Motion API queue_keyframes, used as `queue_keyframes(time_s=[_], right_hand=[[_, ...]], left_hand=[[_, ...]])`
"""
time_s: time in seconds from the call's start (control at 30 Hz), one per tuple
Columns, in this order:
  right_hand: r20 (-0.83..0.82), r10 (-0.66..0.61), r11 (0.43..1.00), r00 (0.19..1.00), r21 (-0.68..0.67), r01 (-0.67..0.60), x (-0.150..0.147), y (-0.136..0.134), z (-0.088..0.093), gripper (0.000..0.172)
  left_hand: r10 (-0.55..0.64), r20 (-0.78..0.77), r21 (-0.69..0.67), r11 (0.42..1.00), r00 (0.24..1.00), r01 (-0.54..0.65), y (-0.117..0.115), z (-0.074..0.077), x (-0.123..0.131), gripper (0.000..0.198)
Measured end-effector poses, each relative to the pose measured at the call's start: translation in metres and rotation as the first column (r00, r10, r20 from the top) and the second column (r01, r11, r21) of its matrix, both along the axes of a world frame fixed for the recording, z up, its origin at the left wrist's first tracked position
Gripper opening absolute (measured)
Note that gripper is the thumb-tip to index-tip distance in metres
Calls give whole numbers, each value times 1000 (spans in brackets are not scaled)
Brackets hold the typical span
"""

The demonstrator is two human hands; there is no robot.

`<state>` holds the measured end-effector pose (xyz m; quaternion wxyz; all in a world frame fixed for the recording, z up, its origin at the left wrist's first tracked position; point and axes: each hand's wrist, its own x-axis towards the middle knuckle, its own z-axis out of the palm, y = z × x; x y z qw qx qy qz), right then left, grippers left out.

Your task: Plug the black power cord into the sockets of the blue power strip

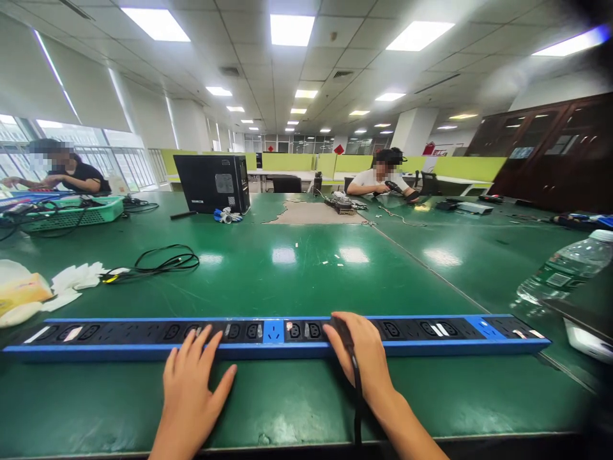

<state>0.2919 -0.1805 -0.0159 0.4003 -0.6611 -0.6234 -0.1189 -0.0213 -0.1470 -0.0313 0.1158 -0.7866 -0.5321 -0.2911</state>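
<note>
The spread left hand rests on a long, blue-edged black power strip at six o'clock; the right hand, apart, grips a black corded plug. At eleven stands a boxy black computer tower.

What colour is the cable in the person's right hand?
Black; the cable shows best in the head view.
</note>
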Motion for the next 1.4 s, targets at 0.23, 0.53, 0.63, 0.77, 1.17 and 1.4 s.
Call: queue_keyframes(time_s=[0.23,0.53,0.63,0.77,1.17,1.4], right_hand=[[247,-41,999,968,-7,44,10,-8,-20,75],[334,-141,984,932,-54,168,19,-7,-37,57],[319,-154,977,935,-90,192,16,-8,-34,57],[275,-154,970,949,-141,199,13,-8,-30,57],[194,-193,954,962,-194,231,3,-7,-22,86],[217,-199,953,956,-183,240,5,-7,-25,88]], left_hand=[[-460,132,-124,871,878,475,-11,34,118,58],[-591,225,-102,776,774,622,11,39,187,39],[-615,194,-10,778,764,629,10,28,183,41],[-649,257,124,757,716,642,8,33,188,40],[-365,583,52,908,726,415,56,84,70,36],[-515,264,-163,810,816,564,44,43,54,32]])
